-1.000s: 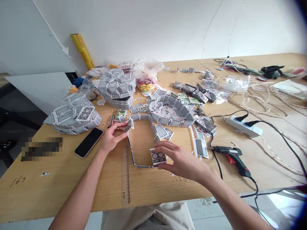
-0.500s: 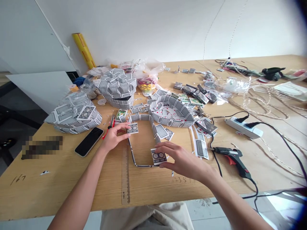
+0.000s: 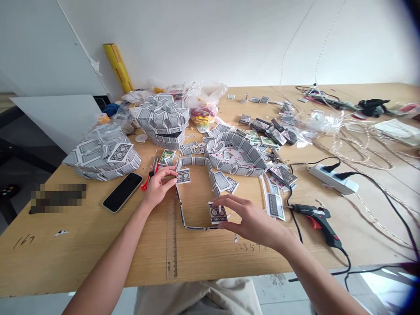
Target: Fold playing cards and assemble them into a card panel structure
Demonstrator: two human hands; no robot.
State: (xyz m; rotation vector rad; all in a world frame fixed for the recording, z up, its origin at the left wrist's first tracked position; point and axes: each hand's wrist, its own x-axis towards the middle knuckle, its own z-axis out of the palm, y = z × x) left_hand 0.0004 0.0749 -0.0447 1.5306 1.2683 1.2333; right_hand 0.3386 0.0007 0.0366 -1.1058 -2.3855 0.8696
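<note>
My left hand (image 3: 160, 187) pinches the edge of a dark-patterned playing card (image 3: 183, 176) at the upper left of a frame made of folded cards (image 3: 182, 214). At the frame's lower right, my right hand (image 3: 249, 218) grips another patterned card (image 3: 216, 212) between thumb and fingers. The frame stands on its edge, a thin upright wall around bare tabletop. Just behind it is a larger card-built tray (image 3: 236, 166) with loose cards inside. Two loose cards (image 3: 222, 181) lie against the frame's right wall. A clear ruler (image 3: 171, 249) lies flat beside its left wall.
Card-built boxes (image 3: 162, 116) (image 3: 101, 164) stand at the back and left. A phone (image 3: 123, 192) and a red cutter (image 3: 151, 173) lie left of my left hand. To the right are a glue gun (image 3: 316, 218), a power strip (image 3: 333, 178) and loose cables.
The view has shifted slightly. Both hands keep their hold on the two cards, which stay at nearly the same places on the frame.
</note>
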